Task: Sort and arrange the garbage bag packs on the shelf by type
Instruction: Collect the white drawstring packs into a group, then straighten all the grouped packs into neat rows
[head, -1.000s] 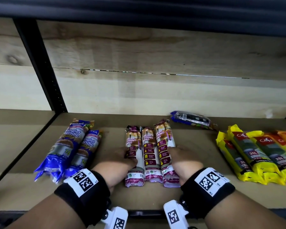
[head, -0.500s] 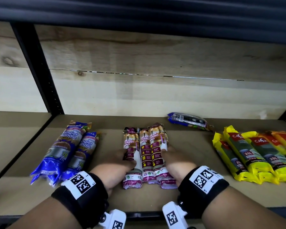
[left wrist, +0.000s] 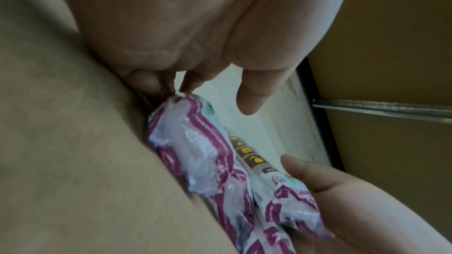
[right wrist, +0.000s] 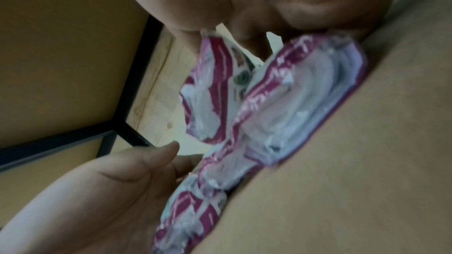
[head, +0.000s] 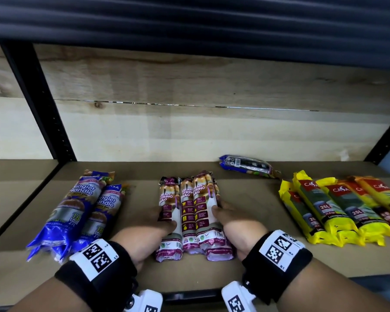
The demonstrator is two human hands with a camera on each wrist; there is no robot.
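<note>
Three maroon-and-white draw string bag packs (head: pixel 189 210) lie side by side in the middle of the shelf board (head: pixel 252 206), with a fourth showing under the right one. My left hand (head: pixel 160 219) grips the bunch from its left side, thumb over the left pack. From the other side my right hand (head: pixel 218 210) grips it, thumb on the right pack. The left wrist view shows the pack ends (left wrist: pixel 195 152) under my curled left hand (left wrist: pixel 195 84). In the right wrist view the same ends (right wrist: pixel 281 113) sit below my right hand (right wrist: pixel 232 32).
Two blue singlet handle packs (head: pixel 77 210) lie at the left. Several yellow packs (head: pixel 338 210) lie in a row at the right. One blue pack (head: pixel 245 165) lies crosswise at the back wall. A black post (head: pixel 38 97) stands at the left.
The draw string packs have been pressed closer together between my hands, and the right one now lies straight. Both hands stay on the bunch.
</note>
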